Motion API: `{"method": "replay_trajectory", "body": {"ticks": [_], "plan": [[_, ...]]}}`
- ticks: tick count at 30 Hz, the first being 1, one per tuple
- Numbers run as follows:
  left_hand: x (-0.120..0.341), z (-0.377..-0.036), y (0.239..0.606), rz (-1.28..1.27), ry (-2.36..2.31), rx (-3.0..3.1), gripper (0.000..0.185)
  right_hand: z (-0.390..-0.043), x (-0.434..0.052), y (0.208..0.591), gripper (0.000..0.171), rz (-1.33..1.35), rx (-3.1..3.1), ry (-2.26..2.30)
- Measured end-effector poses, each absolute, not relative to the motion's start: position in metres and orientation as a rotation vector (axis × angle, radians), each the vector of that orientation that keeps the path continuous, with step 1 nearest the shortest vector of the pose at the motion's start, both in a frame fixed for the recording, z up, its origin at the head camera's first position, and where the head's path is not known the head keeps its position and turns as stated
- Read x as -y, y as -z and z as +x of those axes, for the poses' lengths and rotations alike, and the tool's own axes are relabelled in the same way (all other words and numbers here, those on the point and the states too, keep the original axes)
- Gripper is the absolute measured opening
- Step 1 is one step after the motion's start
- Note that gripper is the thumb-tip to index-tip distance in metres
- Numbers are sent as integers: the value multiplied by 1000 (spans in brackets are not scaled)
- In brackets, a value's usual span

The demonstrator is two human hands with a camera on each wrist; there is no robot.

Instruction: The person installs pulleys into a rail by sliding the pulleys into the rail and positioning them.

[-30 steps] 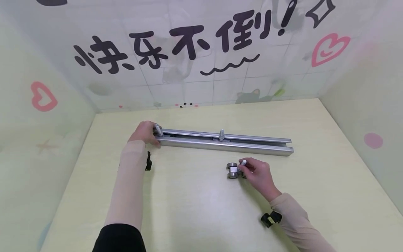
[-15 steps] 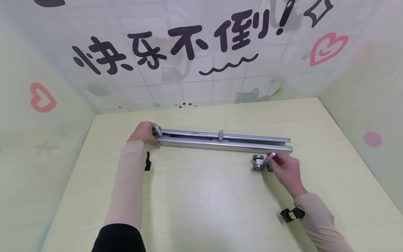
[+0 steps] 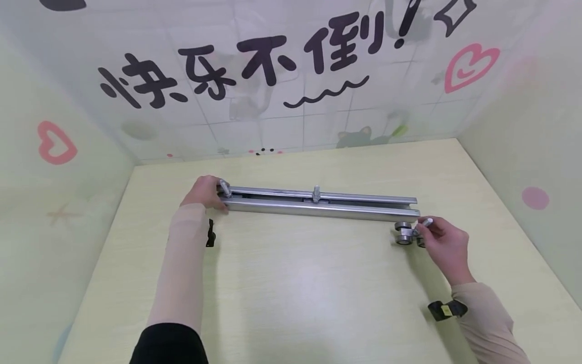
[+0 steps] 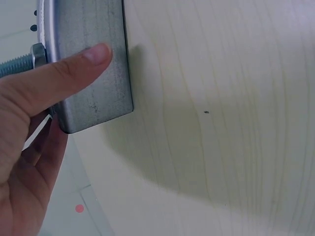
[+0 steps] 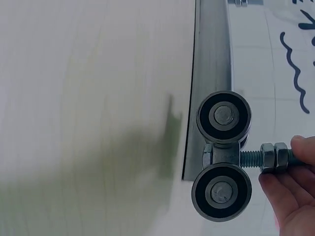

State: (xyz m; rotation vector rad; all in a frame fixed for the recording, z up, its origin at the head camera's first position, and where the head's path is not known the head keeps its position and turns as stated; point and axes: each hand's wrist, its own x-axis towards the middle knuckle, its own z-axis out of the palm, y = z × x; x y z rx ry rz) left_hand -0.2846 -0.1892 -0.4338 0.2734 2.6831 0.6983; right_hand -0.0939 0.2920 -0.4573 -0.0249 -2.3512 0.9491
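Note:
A long steel channel rail (image 3: 318, 208) lies across the table with its slot facing up. My left hand (image 3: 203, 192) grips the rail's left end, the thumb along its near side in the left wrist view. Two threaded bolts stand up from the slot, one bolt (image 3: 225, 187) beside the left hand and another bolt (image 3: 316, 193) near the middle. My right hand (image 3: 447, 247) pinches the threaded bolt of a roller trolley (image 5: 221, 155). The trolley's wheels are below the bolt, close to the rail's right end on the near side. Two nuts (image 5: 273, 158) sit on that bolt near my fingertips.
The pale wood-grain table (image 3: 291, 293) is bounded by a printed back wall (image 3: 273, 111) and walls at left and right. Black wrist straps with devices show by both forearms.
My right hand has carried the roller trolley to the right, from below the rail's middle to its right end. The left hand keeps its grip on the rail.

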Motion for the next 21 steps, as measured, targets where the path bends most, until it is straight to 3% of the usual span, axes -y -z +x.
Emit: {"method": "replay_trajectory", "body": {"ticks": [21], "plan": [[187,-284,432,262,-700,-2681,66,-91,-340,447,11,-263,2404,-867]]}}
